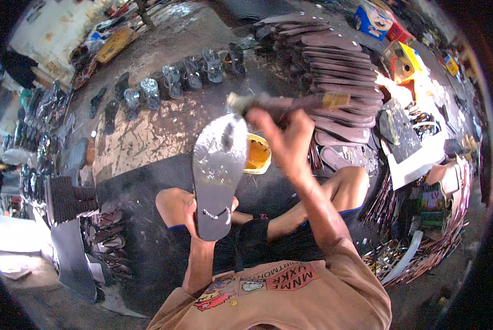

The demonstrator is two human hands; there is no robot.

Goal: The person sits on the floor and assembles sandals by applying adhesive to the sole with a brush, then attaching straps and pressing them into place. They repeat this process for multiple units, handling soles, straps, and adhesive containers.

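Sole (pixel 218 184), heel clasped in the left hand (pixel 191 224), needs steady support as the right hand (pixel 288 135) grips a blurred brush-like tool (pixel 276 103) near the toe edge.

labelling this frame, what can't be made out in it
In the head view:
tool in the right hand: blurred, its kind unclear
bowl: left part hidden behind the sole
left hand: partly hidden behind the sole
sole's far face: turned from the camera

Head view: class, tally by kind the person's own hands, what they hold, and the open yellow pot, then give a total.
Hands: 2 (left hand, right hand)
Grey sole: 1
Blurred tool: 1
Yellow pot: 1
Total: 5
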